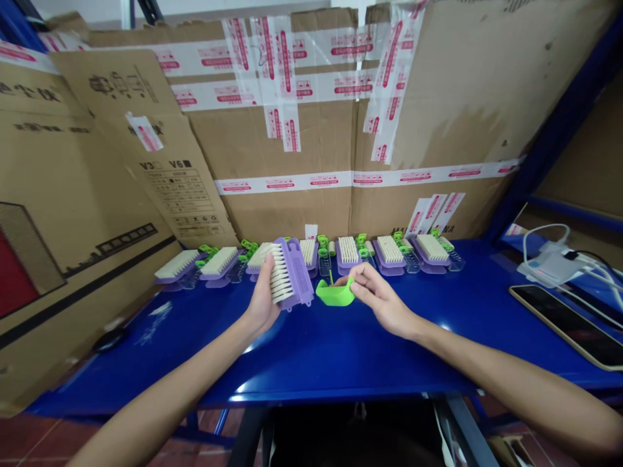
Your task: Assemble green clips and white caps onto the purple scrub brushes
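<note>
My left hand (pixel 263 298) is closed around a purple scrub brush (pixel 294 272), its pale bristles turned toward the palm side. Between the thumb and fingers of my right hand (pixel 382 295) is a curved bright green plastic piece (pixel 335 293), held by its right end. A small gap separates the green piece from the brush. Behind both hands runs a row of more purple brushes with cream bristles, among them one at the left end (pixel 178 264) and one at the right (pixel 431 250). Green clips (pixel 361 241) and clear parts (pixel 325 263) lie between them.
The blue table (pixel 316 370) ends close to my body. Taped cardboard (pixel 302 143) stands along the back, and a printed carton (pixel 97 194) leans at the left. A phone (pixel 564 321) and a white charger with cables (pixel 549 263) lie at the right.
</note>
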`<action>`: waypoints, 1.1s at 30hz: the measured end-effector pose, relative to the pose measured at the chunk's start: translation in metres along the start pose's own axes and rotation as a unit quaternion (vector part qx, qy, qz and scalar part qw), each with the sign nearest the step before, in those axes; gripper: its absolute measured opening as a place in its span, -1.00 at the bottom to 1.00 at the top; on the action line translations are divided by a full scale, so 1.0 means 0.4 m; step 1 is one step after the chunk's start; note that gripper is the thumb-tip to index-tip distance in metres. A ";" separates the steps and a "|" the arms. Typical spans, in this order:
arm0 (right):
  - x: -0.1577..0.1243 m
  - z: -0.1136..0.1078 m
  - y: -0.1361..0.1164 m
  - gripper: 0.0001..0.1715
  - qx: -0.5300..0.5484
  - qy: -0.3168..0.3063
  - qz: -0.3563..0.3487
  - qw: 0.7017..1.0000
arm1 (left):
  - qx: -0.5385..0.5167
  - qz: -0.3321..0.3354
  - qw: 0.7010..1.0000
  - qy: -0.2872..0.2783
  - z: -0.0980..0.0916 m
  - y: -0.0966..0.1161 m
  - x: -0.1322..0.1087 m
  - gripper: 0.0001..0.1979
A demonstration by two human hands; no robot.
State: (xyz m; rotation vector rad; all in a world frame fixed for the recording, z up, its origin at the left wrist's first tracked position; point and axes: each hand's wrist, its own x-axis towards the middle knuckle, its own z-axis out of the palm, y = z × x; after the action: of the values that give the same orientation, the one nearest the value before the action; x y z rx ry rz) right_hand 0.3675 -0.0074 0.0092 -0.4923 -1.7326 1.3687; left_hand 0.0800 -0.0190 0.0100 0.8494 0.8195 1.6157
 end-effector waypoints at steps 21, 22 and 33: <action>0.014 -0.022 -0.028 -0.41 0.190 -0.032 0.186 0.964 | 0.056 0.014 0.998 -0.011 0.023 0.012 -0.016 -0.31; 0.014 -0.021 -0.029 -0.39 0.188 -0.035 0.188 0.963 | 0.059 0.015 0.998 -0.018 0.025 0.010 -0.016 -0.30; 0.019 -0.014 -0.032 -0.26 0.167 0.045 0.147 0.974 | 0.086 -0.034 0.995 -0.043 0.014 -0.003 -0.041 -0.25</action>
State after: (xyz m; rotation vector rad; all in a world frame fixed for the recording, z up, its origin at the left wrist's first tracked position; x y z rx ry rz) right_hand 0.3704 -0.0027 0.0242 -0.6250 -1.3557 1.7795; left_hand 0.0878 -0.0345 0.0099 0.9946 0.9272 1.4533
